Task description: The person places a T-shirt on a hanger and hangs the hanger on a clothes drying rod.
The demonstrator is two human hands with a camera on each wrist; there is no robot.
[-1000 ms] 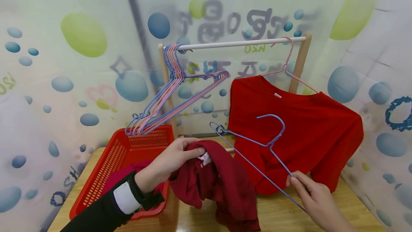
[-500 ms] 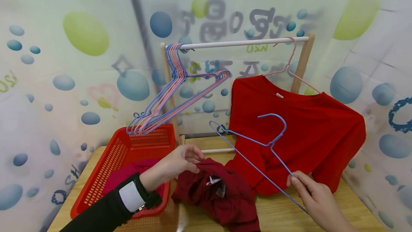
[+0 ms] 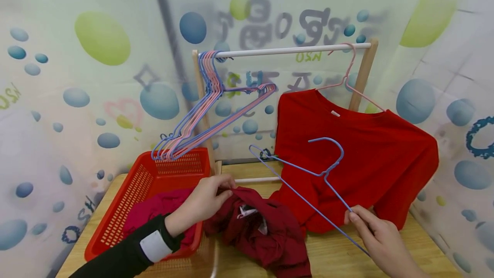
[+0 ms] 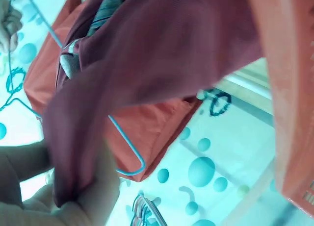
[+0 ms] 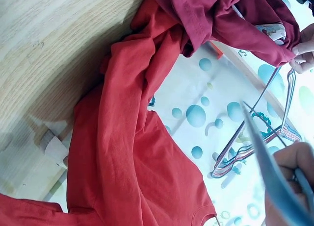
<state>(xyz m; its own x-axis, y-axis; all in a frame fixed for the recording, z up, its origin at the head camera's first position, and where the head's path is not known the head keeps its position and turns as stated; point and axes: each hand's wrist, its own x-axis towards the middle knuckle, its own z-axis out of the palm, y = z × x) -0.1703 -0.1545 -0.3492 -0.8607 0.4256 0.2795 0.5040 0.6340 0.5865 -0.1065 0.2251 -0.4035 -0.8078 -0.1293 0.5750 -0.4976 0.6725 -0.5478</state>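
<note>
My left hand (image 3: 204,198) pinches the edge of a crumpled dark red shirt (image 3: 270,243) low over the table. White labels (image 3: 247,212) show inside its neck opening. In the left wrist view, a fold of the shirt (image 4: 122,74) runs up from between the thumb and fingers (image 4: 105,187). My right hand (image 3: 380,235) grips a blue wire hanger (image 3: 327,171) by its lower right corner, hook upward. The hanger overlaps a bright red shirt (image 3: 343,149) in the head view; that shirt hangs behind on a pink hanger (image 3: 347,81).
A rack with a white rail (image 3: 285,50) stands at the back of the wooden table (image 3: 420,256). Several blue and pink hangers (image 3: 210,89) hang bunched at its left end. A red plastic basket (image 3: 115,209) at the left holds a magenta cloth (image 3: 154,209).
My left hand has lowered and moved left, still pinching the dark red shirt, whose neck opening has sunk and now faces up more. The right hand and blue hanger have barely moved.
</note>
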